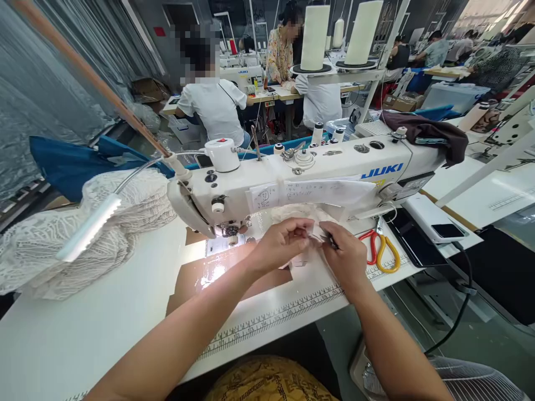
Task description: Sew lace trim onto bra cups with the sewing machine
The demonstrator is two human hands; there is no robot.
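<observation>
My left hand (286, 240) is closed, its thumb and fingers pinching a small piece of white fabric (311, 231) in front of the sewing machine (267, 172). Close beside it, my right hand (346, 250) is closed round small dark thread snips (330, 238), mostly hidden by the fingers, with the tip at the fabric. More pale fabric (298, 260) hangs below and behind my hands on the table. To the right of my right hand lie scissors (387, 253) with red and yellow handles. The needle area (232, 234) is lit, left of my hands.
A heap of white lace (117, 206) lies on the table's left, under a lamp (90, 228). A phone (418, 239) and a white box-like device (434, 220) are at the right. Printed rulers (271, 317) run along the front edge. Several people work behind the machine.
</observation>
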